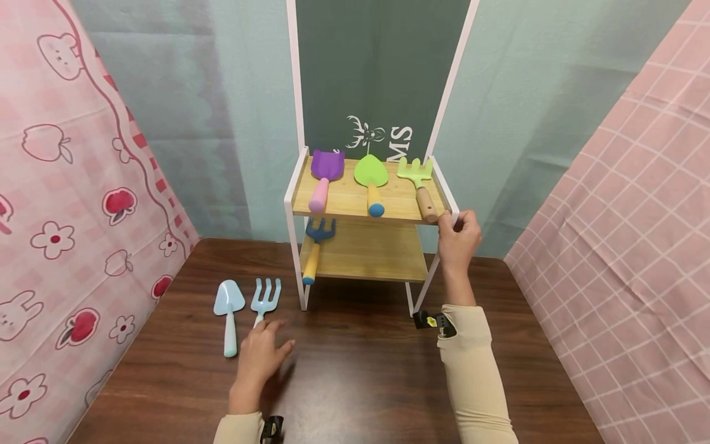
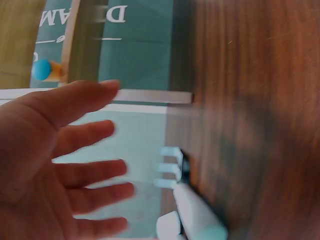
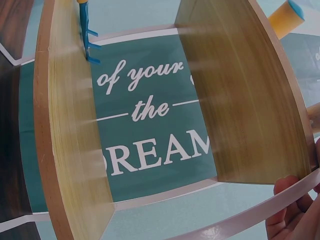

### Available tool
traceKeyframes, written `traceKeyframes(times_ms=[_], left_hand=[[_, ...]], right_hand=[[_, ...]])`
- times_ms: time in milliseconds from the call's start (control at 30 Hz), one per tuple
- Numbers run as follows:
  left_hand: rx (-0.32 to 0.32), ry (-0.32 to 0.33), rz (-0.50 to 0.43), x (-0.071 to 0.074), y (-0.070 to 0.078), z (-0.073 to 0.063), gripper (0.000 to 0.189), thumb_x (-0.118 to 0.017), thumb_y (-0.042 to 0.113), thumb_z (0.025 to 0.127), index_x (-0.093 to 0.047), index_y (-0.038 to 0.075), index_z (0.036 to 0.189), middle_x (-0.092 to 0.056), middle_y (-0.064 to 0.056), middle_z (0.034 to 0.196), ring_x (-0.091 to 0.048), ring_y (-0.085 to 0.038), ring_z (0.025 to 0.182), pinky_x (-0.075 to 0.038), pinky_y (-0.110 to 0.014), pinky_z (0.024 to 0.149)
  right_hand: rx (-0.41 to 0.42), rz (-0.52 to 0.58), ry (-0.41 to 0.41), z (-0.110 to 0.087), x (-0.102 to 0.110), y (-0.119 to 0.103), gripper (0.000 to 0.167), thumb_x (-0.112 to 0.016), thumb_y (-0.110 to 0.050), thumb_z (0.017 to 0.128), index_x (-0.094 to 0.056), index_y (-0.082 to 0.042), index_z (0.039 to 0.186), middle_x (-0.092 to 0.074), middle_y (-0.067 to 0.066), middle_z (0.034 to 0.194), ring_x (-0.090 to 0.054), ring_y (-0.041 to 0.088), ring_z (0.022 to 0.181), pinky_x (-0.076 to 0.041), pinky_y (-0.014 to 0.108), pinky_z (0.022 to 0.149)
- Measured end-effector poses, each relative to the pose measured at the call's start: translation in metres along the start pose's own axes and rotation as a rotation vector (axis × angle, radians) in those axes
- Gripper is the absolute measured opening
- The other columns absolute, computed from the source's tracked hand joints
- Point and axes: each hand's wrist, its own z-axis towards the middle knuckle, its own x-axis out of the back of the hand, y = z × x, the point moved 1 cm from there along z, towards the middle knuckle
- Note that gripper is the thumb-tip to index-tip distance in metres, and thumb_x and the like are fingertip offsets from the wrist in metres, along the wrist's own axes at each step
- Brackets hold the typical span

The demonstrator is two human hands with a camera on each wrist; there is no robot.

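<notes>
My left hand (image 1: 261,356) is over the table beside a light-blue hand fork (image 1: 265,302), hiding part of the fork's handle in the head view. In the left wrist view its fingers are spread, with a gap between them and the fork (image 2: 197,212). A light-blue trowel (image 1: 229,301) lies left of the fork. My right hand (image 1: 459,242) grips the white frame at the front right corner of a two-tier wooden shelf (image 1: 368,253). Curled fingers (image 3: 285,200) show at that frame in the right wrist view.
On the upper tier lie a purple shovel (image 1: 328,165), a green trowel (image 1: 370,171) and a light-green rake (image 1: 426,203). A dark-blue fork (image 1: 312,262) with a yellow handle is on the lower tier's left. Patterned pink cloth (image 1: 55,185) hangs left; a dark board (image 1: 379,61) stands behind.
</notes>
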Motion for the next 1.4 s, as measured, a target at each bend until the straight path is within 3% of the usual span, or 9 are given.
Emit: traceKeyframes(times_ms=[133,300,467,667,800,900,1067,1133,1400], left_hand=[[0.066,-0.115,0.026,0.008,-0.003,-0.002,0.049,-0.078,0.026,0.073,-0.064,0.001,0.113,-0.057,-0.026,0.107,-0.056,-0.044,0.092,-0.045,-0.056,0.073],[0.138,-0.203,0.048,0.014,-0.009,-0.004,0.052,-0.077,0.028,0.074,-0.062,-0.001,0.114,-0.056,-0.029,0.105,-0.056,-0.047,0.089,-0.046,-0.056,0.066],[0.190,-0.213,0.055,0.016,-0.016,-0.010,0.052,-0.077,0.029,0.074,-0.062,0.002,0.116,-0.055,-0.029,0.106,-0.053,-0.048,0.091,-0.042,-0.061,0.070],[0.182,-0.238,0.084,0.019,-0.022,-0.014,0.052,-0.077,0.030,0.073,-0.063,0.001,0.114,-0.056,-0.026,0.104,-0.054,-0.047,0.091,-0.042,-0.061,0.070],[0.187,-0.275,0.048,0.021,-0.027,-0.017,0.053,-0.077,0.030,0.074,-0.063,0.000,0.114,-0.057,-0.024,0.102,-0.056,-0.046,0.091,-0.044,-0.059,0.070],[0.182,-0.257,-0.020,0.021,-0.034,-0.019,0.055,-0.078,0.029,0.073,-0.061,0.001,0.117,-0.056,-0.025,0.108,-0.054,-0.046,0.096,-0.044,-0.058,0.075],[0.112,-0.129,-0.147,0.013,-0.052,-0.024,0.060,-0.080,0.027,0.071,-0.059,0.002,0.121,-0.053,-0.025,0.117,-0.053,-0.044,0.104,-0.043,-0.056,0.082],[0.111,-0.088,-0.196,0.010,-0.057,-0.027,0.061,-0.081,0.025,0.070,-0.058,0.002,0.122,-0.054,-0.023,0.117,-0.053,-0.041,0.103,-0.043,-0.055,0.082],[0.294,-0.052,-0.324,0.001,-0.068,-0.036,0.067,-0.081,0.031,0.070,-0.056,0.001,0.125,-0.059,-0.023,0.112,-0.055,-0.037,0.103,-0.040,-0.052,0.086]], right_hand=[[-0.003,0.001,0.002,0.000,0.000,0.000,0.022,-0.060,-0.015,0.079,-0.044,-0.008,0.065,-0.048,-0.002,0.058,-0.042,0.012,0.055,-0.031,0.024,0.051],[-0.007,-0.004,0.004,0.000,0.000,0.001,0.022,-0.060,-0.015,0.079,-0.045,-0.008,0.065,-0.048,-0.001,0.058,-0.042,0.012,0.055,-0.031,0.024,0.050],[0.001,0.006,-0.001,0.000,0.000,0.001,0.022,-0.060,-0.015,0.079,-0.045,-0.007,0.065,-0.047,-0.001,0.057,-0.042,0.012,0.055,-0.031,0.024,0.050],[0.000,0.012,-0.001,0.000,0.000,0.000,0.022,-0.060,-0.015,0.079,-0.044,-0.008,0.065,-0.047,-0.002,0.057,-0.042,0.011,0.054,-0.031,0.024,0.050],[0.000,0.011,0.001,-0.001,0.000,0.000,0.022,-0.060,-0.015,0.079,-0.045,-0.008,0.066,-0.048,-0.001,0.057,-0.042,0.012,0.054,-0.031,0.024,0.049],[-0.001,0.009,0.001,-0.001,0.000,0.000,0.022,-0.060,-0.015,0.079,-0.045,-0.008,0.066,-0.049,-0.001,0.057,-0.043,0.011,0.054,-0.031,0.024,0.049],[-0.002,0.007,0.003,0.000,-0.001,0.001,0.022,-0.060,-0.016,0.080,-0.045,-0.008,0.066,-0.050,-0.002,0.057,-0.044,0.012,0.054,-0.032,0.024,0.050],[-0.001,0.010,0.001,0.000,-0.001,0.001,0.022,-0.060,-0.017,0.080,-0.046,-0.008,0.066,-0.050,-0.003,0.057,-0.044,0.012,0.054,-0.032,0.024,0.050],[0.001,0.027,0.000,-0.001,-0.001,0.001,0.021,-0.060,-0.015,0.079,-0.045,-0.008,0.066,-0.050,-0.005,0.056,-0.045,0.010,0.053,-0.033,0.023,0.048]])
